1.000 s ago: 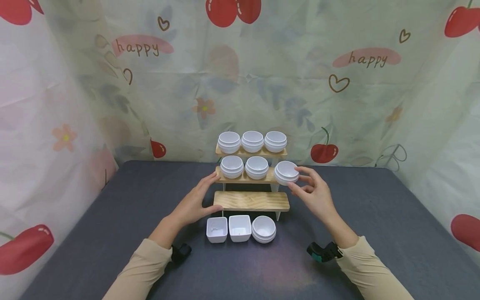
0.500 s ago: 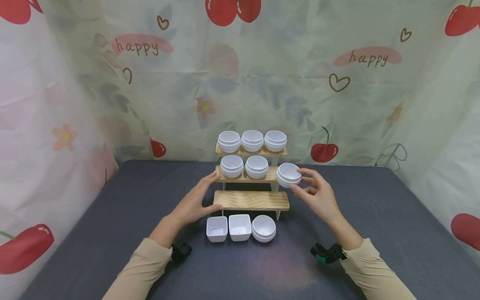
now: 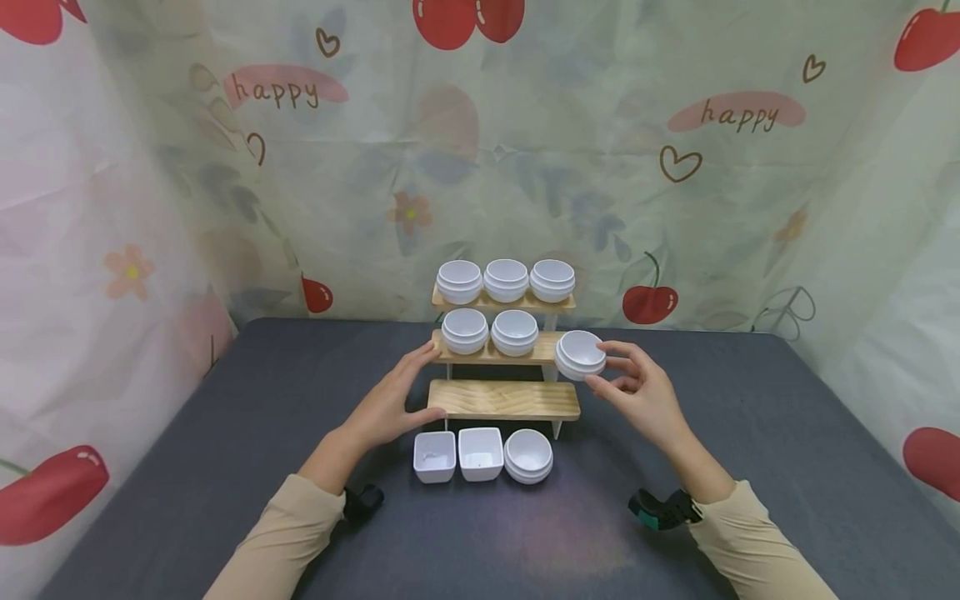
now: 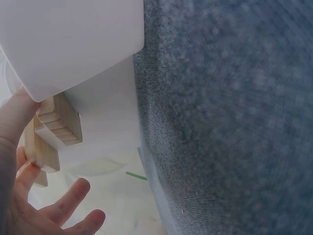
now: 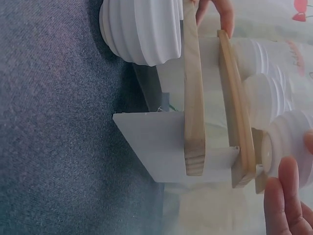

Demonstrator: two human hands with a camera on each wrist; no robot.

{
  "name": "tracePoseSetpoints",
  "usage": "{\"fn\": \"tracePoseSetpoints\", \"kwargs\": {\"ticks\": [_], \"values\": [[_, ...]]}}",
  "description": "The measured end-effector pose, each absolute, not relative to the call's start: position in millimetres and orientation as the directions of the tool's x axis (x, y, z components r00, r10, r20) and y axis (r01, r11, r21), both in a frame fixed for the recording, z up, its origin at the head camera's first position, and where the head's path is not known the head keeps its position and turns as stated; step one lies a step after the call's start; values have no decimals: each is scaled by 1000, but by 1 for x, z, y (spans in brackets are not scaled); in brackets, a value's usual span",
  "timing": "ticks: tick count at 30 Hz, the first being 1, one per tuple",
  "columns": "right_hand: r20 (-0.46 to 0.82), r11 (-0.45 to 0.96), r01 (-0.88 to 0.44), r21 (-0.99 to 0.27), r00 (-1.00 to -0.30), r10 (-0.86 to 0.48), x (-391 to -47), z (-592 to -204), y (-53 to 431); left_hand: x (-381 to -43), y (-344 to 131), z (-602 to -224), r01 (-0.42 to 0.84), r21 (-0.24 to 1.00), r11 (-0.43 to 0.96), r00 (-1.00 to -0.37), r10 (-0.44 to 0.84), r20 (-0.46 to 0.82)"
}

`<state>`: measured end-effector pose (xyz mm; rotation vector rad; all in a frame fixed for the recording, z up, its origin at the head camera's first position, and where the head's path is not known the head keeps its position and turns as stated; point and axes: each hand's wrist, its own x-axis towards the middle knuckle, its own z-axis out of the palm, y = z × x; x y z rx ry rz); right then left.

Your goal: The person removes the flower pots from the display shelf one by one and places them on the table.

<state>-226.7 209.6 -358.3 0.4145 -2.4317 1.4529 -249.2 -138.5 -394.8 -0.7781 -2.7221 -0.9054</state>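
At the right end of the middle shelf [image 3: 547, 348], a round white ramekin [image 3: 580, 357] is pinched between the thumb and fingertips of the right hand [image 3: 647, 398]; from the right wrist, its base is seen just apart from the wood. Compared with a second ago, the ramekin has been shifted slightly to the right and nearer the person, and the right hand has been drawn along with it. The fingers of the left hand [image 3: 386, 408] are held apart, the left end of the middle shelf being touched by the fingertips and that of the bottom shelf [image 3: 504, 401] by the thumb; this placement is unchanged. On the middle shelf, two neighbouring ramekins [image 3: 465, 333] are left side by side, and three upper ramekins [image 3: 506, 282] are lined up on the top shelf [image 3: 530, 307], none displaced. Before the stand, two square white cups [image 3: 481, 454] and a front ramekin [image 3: 528, 457] are set in a row on the dark grey tabletop [image 3: 187, 467], also unmoved. Behind, a pale curtain [image 3: 525, 192] is printed with cherries, hearts and "happy".
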Motion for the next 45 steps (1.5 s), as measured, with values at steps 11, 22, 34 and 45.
{"fn": "tracePoseSetpoints", "kwargs": {"ticks": [11,22,34,45], "values": [[378,464,-406,-787,-912,-157,-225,-362,216,-249,-138,-394,525,513,680,-851,425,308],[341,461,-395,-795,-919,-199,-221,-364,220,-250,-139,-396,527,512,678,-850,423,313],[375,438,-453,-777,-891,-256,-219,-368,225,-249,-138,-394,516,517,683,-857,420,300],[346,444,-448,-776,-891,-294,-218,-372,230,-248,-138,-394,515,519,682,-857,420,299]]}}
